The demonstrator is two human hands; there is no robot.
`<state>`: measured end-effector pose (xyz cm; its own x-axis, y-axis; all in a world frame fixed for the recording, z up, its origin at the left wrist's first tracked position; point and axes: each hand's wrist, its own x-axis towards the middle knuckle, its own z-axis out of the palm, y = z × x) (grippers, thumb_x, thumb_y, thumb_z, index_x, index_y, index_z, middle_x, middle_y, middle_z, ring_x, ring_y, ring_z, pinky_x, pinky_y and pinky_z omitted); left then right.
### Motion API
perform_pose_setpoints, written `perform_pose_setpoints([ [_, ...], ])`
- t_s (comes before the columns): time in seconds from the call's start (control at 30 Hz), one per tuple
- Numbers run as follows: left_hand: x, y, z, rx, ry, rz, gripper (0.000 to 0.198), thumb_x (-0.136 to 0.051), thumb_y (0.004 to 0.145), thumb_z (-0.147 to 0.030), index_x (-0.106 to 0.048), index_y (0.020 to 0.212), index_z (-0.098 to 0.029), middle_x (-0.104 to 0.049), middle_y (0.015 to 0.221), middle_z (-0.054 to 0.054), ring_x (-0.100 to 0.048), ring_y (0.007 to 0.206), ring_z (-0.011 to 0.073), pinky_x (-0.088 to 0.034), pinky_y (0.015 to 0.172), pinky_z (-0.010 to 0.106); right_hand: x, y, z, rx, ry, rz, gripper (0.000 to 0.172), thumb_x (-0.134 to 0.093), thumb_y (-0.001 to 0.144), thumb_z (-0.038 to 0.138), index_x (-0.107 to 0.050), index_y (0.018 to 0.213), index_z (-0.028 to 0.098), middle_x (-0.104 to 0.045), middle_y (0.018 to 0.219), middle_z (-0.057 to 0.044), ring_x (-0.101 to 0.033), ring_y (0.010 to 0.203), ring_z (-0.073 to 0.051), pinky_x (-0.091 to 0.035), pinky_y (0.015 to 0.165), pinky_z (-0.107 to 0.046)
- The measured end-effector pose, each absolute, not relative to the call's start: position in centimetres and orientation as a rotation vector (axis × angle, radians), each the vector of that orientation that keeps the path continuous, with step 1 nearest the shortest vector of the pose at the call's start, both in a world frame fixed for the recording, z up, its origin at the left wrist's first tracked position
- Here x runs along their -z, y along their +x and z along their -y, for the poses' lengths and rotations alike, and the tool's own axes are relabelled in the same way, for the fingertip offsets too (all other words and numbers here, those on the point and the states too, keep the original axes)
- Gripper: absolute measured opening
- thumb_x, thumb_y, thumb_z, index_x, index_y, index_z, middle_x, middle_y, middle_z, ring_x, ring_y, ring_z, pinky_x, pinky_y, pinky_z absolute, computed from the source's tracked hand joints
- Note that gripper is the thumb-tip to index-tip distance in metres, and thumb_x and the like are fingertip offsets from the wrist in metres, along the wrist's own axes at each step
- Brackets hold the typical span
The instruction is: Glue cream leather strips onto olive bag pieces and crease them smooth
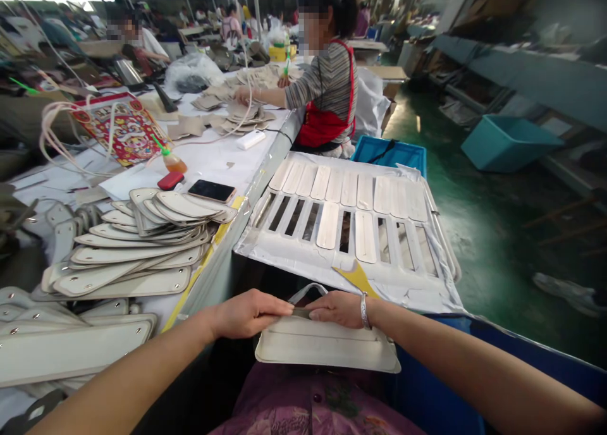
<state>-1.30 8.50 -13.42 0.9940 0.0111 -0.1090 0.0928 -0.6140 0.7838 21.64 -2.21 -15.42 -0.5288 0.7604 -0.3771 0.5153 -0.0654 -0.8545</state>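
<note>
Above my lap, a cream flat panel with a folded flap along its top is held in both hands. My left hand pinches its upper edge at the left, fingers pressed together. Close beside it, my right hand, with a silver bracelet at the wrist, is closed on the same top edge. A thin light strap loops up behind the fingers. Just beyond lies a white slotted rack bearing cream strips. Stacked pale panels with metal snaps lie on the table to the left.
A white-covered table holds a phone, a bottle of orange liquid and a patterned red bag. A person in a striped top works at its far edge. A blue bin stands behind the rack, a teal bin on the right.
</note>
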Motion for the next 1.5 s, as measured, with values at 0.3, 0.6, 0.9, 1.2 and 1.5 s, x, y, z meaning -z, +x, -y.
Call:
perform_pose_setpoints([
  [0.3,14.3,-3.2,-8.4,0.033,2.280,-0.124,0.038,-0.045,0.083,-0.012,-0.056,0.119,-0.020,-0.057,0.124,0.005,-0.051,0.115,0.0138,-0.039,0.100,0.029,15.9,18.3,-0.2,-1.600,-1.406,2.043,0.039,-0.038,0.090,0.039,-0.058,0.119,0.021,-0.061,0.115,-0.004,-0.056,0.104,-0.017,-0.040,0.091,-0.025],
  [0.6,14.1,-3.2,-7.8,0.095,2.529,-0.126,0.038,-0.043,0.088,-0.020,-0.049,0.126,-0.017,-0.052,0.129,0.009,-0.048,0.119,0.0157,-0.038,0.102,0.028,15.4,20.2,0.7,-1.473,-1.477,2.167,0.037,-0.040,0.089,0.036,-0.056,0.120,0.024,-0.063,0.113,-0.006,-0.058,0.099,-0.020,-0.042,0.085,-0.029],
  [0.9,12.9,-2.5,-6.4,0.220,2.847,-0.248,0.038,-0.043,0.087,-0.022,-0.050,0.125,-0.026,-0.050,0.130,0.008,-0.050,0.116,0.0254,-0.041,0.096,0.042,14.8,25.8,5.6,-1.269,-1.736,2.007,0.040,-0.048,0.085,0.038,-0.055,0.121,0.025,-0.054,0.126,-0.006,-0.051,0.113,-0.023,-0.037,0.097,-0.036],
  [1.2,12.5,4.4,2.1,-0.019,2.621,-0.102,0.039,-0.059,0.079,-0.028,-0.051,0.117,-0.021,-0.056,0.119,0.007,-0.050,0.108,0.0214,-0.041,0.095,0.036,14.8,23.9,19.8,-0.262,-1.911,1.560,0.033,-0.054,0.082,0.027,-0.055,0.114,0.023,-0.051,0.125,-0.010,-0.044,0.119,-0.023,-0.039,0.099,-0.043],
  [1.5,14.7,6.5,5.7,-0.062,2.751,-0.165,0.015,-0.045,0.088,-0.020,-0.060,0.086,-0.019,-0.061,0.108,0.003,-0.051,0.096,0.0221,-0.043,0.084,0.039,18.3,22.3,21.0,-0.060,-1.893,1.550,0.011,-0.055,0.083,0.022,-0.066,0.085,0.024,-0.061,0.110,-0.005,-0.047,0.115,-0.022,-0.037,0.100,-0.045],
])
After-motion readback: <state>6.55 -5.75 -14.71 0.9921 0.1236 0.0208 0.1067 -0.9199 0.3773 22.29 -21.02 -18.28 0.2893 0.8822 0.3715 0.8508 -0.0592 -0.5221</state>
